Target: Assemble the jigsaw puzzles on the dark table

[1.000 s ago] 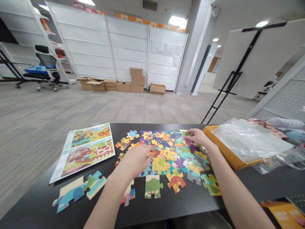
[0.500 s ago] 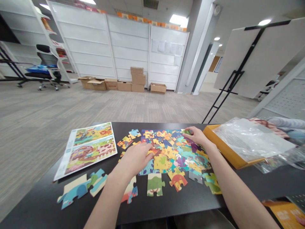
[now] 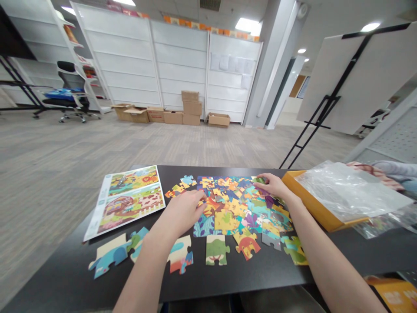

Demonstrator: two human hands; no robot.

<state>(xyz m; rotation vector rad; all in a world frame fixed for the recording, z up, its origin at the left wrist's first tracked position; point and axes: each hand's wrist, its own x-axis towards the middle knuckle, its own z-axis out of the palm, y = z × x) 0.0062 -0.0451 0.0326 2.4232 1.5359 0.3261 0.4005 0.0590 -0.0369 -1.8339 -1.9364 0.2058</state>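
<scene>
A heap of colourful jigsaw puzzle pieces (image 3: 239,208) lies over a blue-edged picture sheet (image 3: 203,227) on the black table. My left hand (image 3: 186,209) is at the heap's left edge, fingers curled down and pressed together; whatever they grip is hidden beneath them. At the heap's far right corner my right hand (image 3: 274,186) pinches a green puzzle piece (image 3: 259,179) between thumb and fingers. In front of the heap lie a green-and-cream piece (image 3: 216,250), an orange animal piece (image 3: 248,247) and a red-and-blue piece (image 3: 181,256). Joined blue pieces (image 3: 112,257) rest at the near left.
A printed picture card (image 3: 130,198) lies on the table's left side. On the right stands a yellow box (image 3: 312,206) with clear plastic wrap (image 3: 352,191). A black stand with a white board (image 3: 352,82) and cardboard boxes (image 3: 192,108) are beyond the table.
My left hand has drawn slightly left across the heap, uncovering an orange patch. My right hand keeps its place at the far right corner. The whole view has shifted slightly.
</scene>
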